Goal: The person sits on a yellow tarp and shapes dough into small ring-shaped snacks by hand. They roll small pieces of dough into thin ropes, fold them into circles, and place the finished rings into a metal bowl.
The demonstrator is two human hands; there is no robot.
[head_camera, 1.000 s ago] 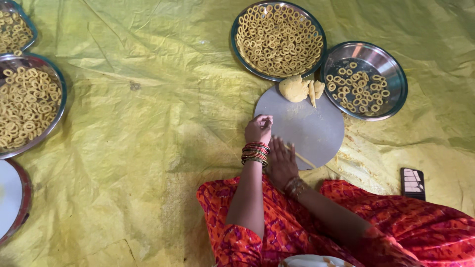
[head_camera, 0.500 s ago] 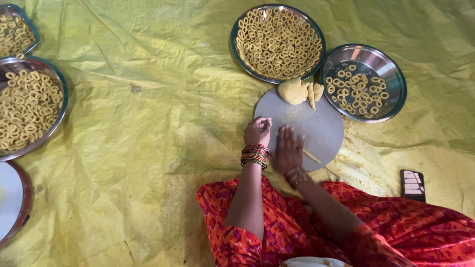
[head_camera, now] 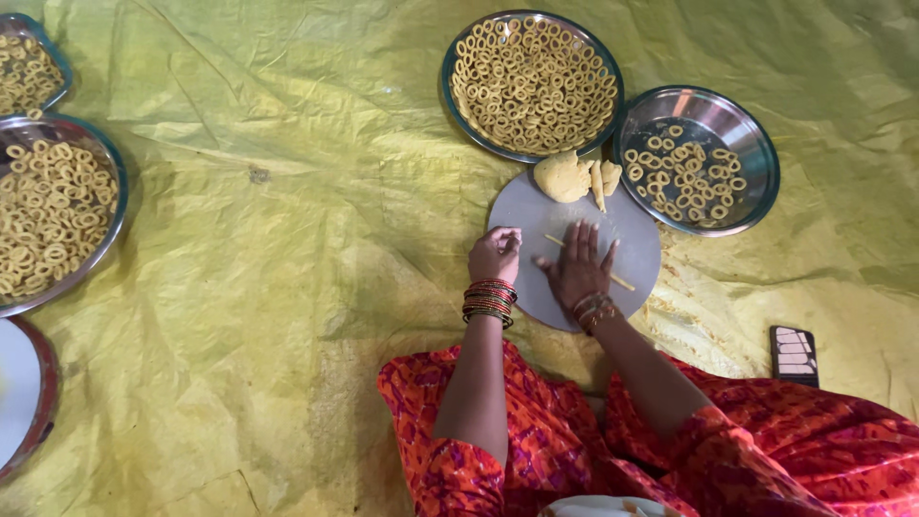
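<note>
A round grey board point(head_camera: 536, 215) lies on the yellow sheet in front of me. My right hand point(head_camera: 577, 263) presses flat, fingers spread, on a thin rope of dough point(head_camera: 622, 281) that sticks out on both sides of the palm. My left hand point(head_camera: 494, 255) rests curled at the board's left edge; whether it pinches anything I cannot tell. A lump of yellow dough point(head_camera: 563, 177) and a few short dough pieces point(head_camera: 604, 180) sit at the board's far edge. Both wrists wear red and gold bangles.
A steel plate point(head_camera: 458, 57) full of dough rings and a steel plate point(head_camera: 742, 129) partly filled stand beyond the board. More ring-filled plates point(head_camera: 113, 168) sit at the far left, with a white plate point(head_camera: 29, 436) at lower left. A small dark device point(head_camera: 794, 353) lies at right.
My right hand has slid forward over the board, away from me, rolling the dough rope under the palm. My left hand has stayed at the board's left edge.
</note>
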